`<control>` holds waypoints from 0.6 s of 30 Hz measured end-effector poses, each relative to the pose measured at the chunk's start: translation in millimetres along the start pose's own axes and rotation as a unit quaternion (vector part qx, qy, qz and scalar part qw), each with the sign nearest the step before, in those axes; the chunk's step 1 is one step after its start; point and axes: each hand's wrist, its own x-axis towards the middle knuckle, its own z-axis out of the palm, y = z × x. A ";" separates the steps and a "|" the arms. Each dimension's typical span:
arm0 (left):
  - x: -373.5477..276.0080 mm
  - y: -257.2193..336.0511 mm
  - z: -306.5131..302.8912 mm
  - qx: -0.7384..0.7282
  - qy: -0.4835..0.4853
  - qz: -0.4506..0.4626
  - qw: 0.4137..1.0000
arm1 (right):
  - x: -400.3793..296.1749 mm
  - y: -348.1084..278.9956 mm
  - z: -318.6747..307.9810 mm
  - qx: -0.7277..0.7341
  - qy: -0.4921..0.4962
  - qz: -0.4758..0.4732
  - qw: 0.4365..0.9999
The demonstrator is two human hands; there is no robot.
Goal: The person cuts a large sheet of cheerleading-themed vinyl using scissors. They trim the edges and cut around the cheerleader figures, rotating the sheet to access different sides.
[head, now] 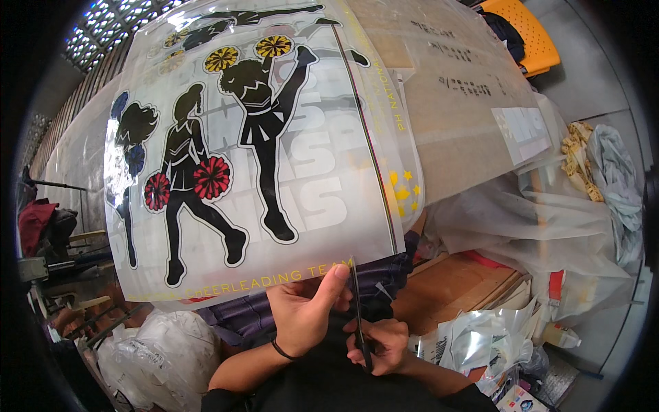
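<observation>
A large clear plastic film sheet (pixel 329 206) printed with black cheerleader figures and coloured pompoms spreads before me. My left hand (pixel 309 314) pinches its near edge, thumb on top, by a line of yellow lettering. Just right of it, my right hand (pixel 378 345) holds a pair of scissors (pixel 359 309) by the handles, blades pointing away from me. The blade tips meet the sheet's near edge close to my left thumb; whether they are parted cannot be told. A thin multicoloured stripe runs along the sheet's right side. Another clear sheet with yellow stars (pixel 404 193) lies underneath.
A plastic-covered table (pixel 453 139) extends beyond the sheets. An orange plastic chair (pixel 540 41) stands at the upper right, a yellow measuring tape (pixel 576 154) hangs at the right. Bagged plastic scraps (pixel 165 355) sit lower left; crumpled film (pixel 489 340) lies lower right.
</observation>
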 end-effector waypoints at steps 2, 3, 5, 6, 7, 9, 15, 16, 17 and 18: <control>-0.1 -2.4 -0.7 -0.024 0.008 -0.001 1.000 | 0.5 -1.1 -0.2 0.002 -0.002 0.006 1.000; 0.1 -3.8 -0.9 -0.036 0.011 -0.002 0.999 | 0.6 -2.6 -0.6 0.006 -0.005 0.014 1.000; 1.0 -5.0 -3.1 -0.018 0.004 -0.006 1.000 | 1.1 -5.1 -2.0 0.010 -0.011 0.026 1.000; 1.3 -5.0 -4.0 -0.009 0.001 -0.008 1.000 | 1.9 -6.2 -2.9 0.009 -0.014 0.030 0.999; 1.1 -4.5 -3.8 -0.008 0.002 -0.007 1.000 | 2.3 -6.8 -3.2 0.009 -0.018 0.034 0.999; 0.6 -3.4 -2.7 -0.008 0.003 -0.005 1.000 | 1.0 -6.0 -1.0 0.009 -0.008 0.034 0.999; 1.2 -3.5 -0.9 -0.010 0.011 0.005 1.000 | -0.2 -5.3 -0.6 0.010 0.000 0.031 0.999; 1.2 -3.4 -0.9 -0.006 0.010 0.004 1.000 | 0.4 -5.3 -1.2 0.007 0.001 0.028 1.000; 1.1 -2.9 -1.2 -0.003 0.010 0.003 1.000 | 2.6 -4.8 -0.9 0.004 0.010 0.009 1.000; 1.0 -2.7 -1.7 0.001 0.010 0.003 1.000 | 6.2 -4.3 0.2 0.001 0.019 -0.010 1.000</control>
